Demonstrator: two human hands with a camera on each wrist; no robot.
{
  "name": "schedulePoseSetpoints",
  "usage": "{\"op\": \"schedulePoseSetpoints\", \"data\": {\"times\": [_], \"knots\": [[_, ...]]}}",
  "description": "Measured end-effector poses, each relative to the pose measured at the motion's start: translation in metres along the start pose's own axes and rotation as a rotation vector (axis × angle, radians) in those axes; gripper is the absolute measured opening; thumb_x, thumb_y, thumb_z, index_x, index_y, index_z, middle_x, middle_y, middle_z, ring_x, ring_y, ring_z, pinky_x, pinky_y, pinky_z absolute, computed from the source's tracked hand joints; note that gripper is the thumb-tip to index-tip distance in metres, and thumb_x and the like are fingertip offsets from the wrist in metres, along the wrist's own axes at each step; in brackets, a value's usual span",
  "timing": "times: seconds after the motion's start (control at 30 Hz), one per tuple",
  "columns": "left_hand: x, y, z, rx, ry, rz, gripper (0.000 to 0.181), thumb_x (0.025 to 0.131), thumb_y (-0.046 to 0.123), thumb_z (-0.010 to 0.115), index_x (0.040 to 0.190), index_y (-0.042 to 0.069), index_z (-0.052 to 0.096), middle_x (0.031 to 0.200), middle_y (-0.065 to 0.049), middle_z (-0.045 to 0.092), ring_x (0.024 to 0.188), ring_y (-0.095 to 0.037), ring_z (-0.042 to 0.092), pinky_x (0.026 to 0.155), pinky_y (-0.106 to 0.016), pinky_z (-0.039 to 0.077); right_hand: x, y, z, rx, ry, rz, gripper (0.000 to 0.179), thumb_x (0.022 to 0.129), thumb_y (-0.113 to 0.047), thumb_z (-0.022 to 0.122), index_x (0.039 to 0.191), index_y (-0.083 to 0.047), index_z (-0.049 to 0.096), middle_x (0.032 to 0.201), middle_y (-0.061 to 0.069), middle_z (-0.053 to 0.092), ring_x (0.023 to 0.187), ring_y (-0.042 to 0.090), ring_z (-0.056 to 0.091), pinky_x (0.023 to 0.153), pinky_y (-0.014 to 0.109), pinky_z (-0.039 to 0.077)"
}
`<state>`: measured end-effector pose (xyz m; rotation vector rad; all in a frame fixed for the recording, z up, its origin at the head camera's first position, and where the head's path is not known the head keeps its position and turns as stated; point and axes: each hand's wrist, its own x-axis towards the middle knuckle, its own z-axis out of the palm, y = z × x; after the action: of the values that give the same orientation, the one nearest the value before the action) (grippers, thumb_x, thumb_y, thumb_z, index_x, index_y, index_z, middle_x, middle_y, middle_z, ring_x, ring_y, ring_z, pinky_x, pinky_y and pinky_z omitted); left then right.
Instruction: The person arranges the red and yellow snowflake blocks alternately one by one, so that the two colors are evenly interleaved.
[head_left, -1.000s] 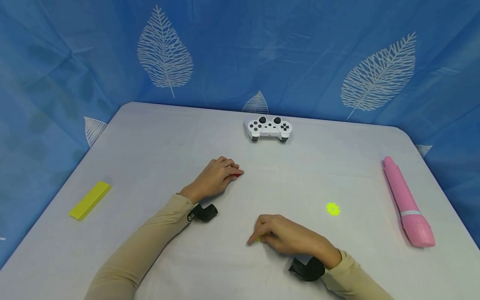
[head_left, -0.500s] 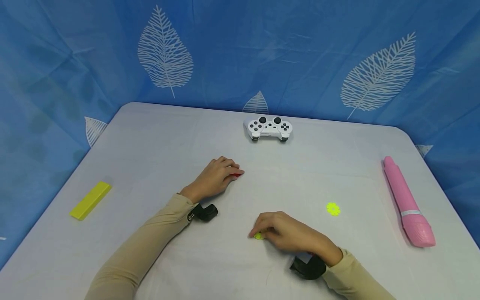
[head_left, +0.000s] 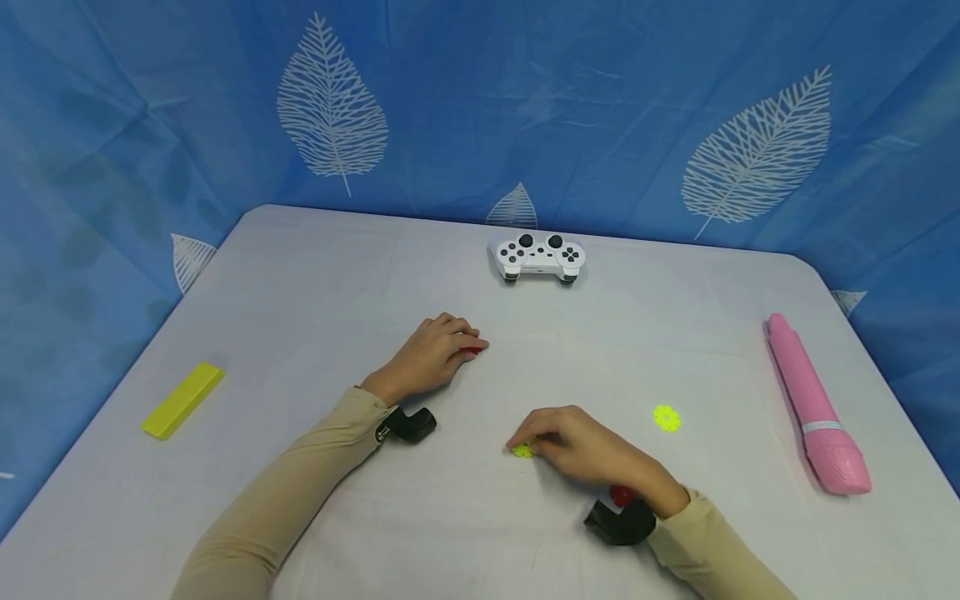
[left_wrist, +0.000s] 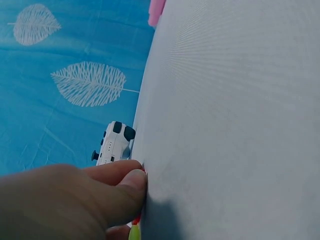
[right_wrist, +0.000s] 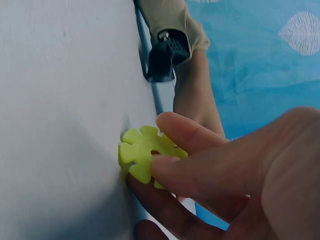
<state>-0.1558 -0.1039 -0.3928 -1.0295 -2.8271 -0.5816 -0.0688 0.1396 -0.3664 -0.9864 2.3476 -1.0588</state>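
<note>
Fingers and thumb of the right hand (head_left: 588, 447) pinch one yellow flower (head_left: 523, 451), just below the middle of the head view. Near the middle, the left hand (head_left: 427, 356) is bent, pinching one red piece (head_left: 471, 349), mostly hidden. One more yellow flower (head_left: 666, 418) lies lower right; one red flower (head_left: 621, 497) sits by the right wrist. One white controller (head_left: 540, 257) is up top, one long pink thing (head_left: 817, 408) far right, one yellow block (head_left: 183, 401) left.
</note>
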Motion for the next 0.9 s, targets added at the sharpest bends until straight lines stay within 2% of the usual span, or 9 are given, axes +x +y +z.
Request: {"op": "schedulePoseSetpoints", "data": {"times": [0.3,0.4,0.53,0.73,0.9], "knots": [[0.001,0.000,0.001,0.001,-0.003,-0.009,0.023,0.088,0.015,0.058,0.109,0.018,0.067,0.108,-0.002,0.062,0.104,-0.022,0.052,0.085,-0.039,0.042,0.005,0.011,-0.013,0.024,0.038,0.111,0.033,0.088,0.003,0.047,0.104,-0.017,0.067,0.104,-0.006,0.066,0.099,0.009,0.058,0.084,0.023,0.046],[0.001,0.000,0.000,0.000,-0.003,-0.012,0.024,0.088,0.015,0.059,0.109,0.018,0.067,0.108,-0.001,0.063,0.104,-0.022,0.052,0.085,-0.038,0.042,0.011,0.016,-0.016,0.025,0.076,0.149,0.033,0.089,0.003,0.047,0.105,-0.017,0.068,0.106,-0.003,0.066,0.095,0.010,0.057,0.081,0.022,0.045],[0.001,0.000,0.000,0.000,-0.005,-0.016,0.024,0.087,0.015,0.059,0.110,0.018,0.067,0.109,-0.001,0.063,0.104,-0.022,0.052,0.084,-0.038,0.042,0.023,0.020,-0.021,0.051,0.131,0.222,0.032,0.089,0.002,0.046,0.106,-0.015,0.068,0.108,0.004,0.065,0.088,0.013,0.053,0.075,0.024,0.042],[0.002,0.000,0.000,0.009,-0.007,-0.015,0.024,0.088,0.017,0.059,0.111,0.018,0.066,0.109,-0.001,0.062,0.104,-0.022,0.052,0.083,-0.038,0.042,0.046,0.021,-0.027,0.067,0.202,0.305,0.032,0.088,-0.001,0.047,0.109,-0.015,0.067,0.117,0.008,0.062,0.104,0.019,0.055,0.087,0.038,0.043],[0.001,0.000,-0.001,0.004,-0.009,-0.014,0.025,0.087,0.017,0.059,0.111,0.017,0.066,0.110,-0.001,0.062,0.104,-0.021,0.051,0.084,-0.039,0.041,0.068,0.020,-0.032,0.086,0.242,0.334,0.031,0.088,-0.002,0.047,0.110,-0.013,0.067,0.120,0.008,0.061,0.103,0.021,0.054,0.087,0.038,0.042]]}}
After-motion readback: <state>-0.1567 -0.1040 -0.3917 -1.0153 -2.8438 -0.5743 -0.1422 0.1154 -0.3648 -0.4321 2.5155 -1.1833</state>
